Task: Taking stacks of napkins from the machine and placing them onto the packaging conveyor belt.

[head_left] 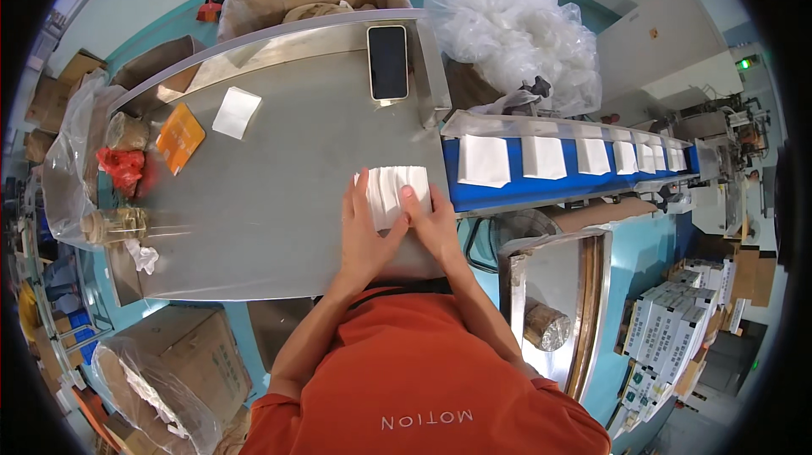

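Note:
A stack of folded white paper napkins [391, 189] stands near the front right of the metal table [279, 193], its folded edges side by side. My left hand [365, 239] presses against the stack's left side, fingers upright along it. From the right, my right hand [436, 222] closes on it, with the thumb laid over the near face. Both thumbs come close together at the stack's near edge. Just right of my hands, a blue conveyor belt [507, 189] carries several similar white folded packs [484, 161] in a row.
A smartphone [387, 63] lies at the table's back rim. One white pack [237, 112] and an orange packet [180, 139] lie to the left. Beyond the conveyor is a heap of clear plastic bags [516, 32]. Cartons [182, 353] stand below the table's front left.

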### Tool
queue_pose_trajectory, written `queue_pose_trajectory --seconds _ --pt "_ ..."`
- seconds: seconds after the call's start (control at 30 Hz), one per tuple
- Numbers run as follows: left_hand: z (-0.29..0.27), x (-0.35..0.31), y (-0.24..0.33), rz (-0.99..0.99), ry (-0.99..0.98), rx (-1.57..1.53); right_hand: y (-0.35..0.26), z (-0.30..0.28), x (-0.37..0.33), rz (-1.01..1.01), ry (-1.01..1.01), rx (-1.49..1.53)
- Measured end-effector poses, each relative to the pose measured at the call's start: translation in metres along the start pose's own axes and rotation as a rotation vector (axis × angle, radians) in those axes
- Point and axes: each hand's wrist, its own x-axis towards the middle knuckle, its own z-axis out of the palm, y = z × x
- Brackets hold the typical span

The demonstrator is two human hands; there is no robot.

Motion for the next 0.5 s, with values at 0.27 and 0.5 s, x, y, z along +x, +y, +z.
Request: queue_pose_trajectory --seconds 0.27,0.5 --pt "0.002 0.0 0.005 0.003 0.013 0.057 0.014 -0.005 0.003 -0.001 0.001 0.163" --pt "0.007 -0.002 -0.001 -0.001 0.046 0.012 0.048 -0.009 0.002 0.255 -0.122 0.691"
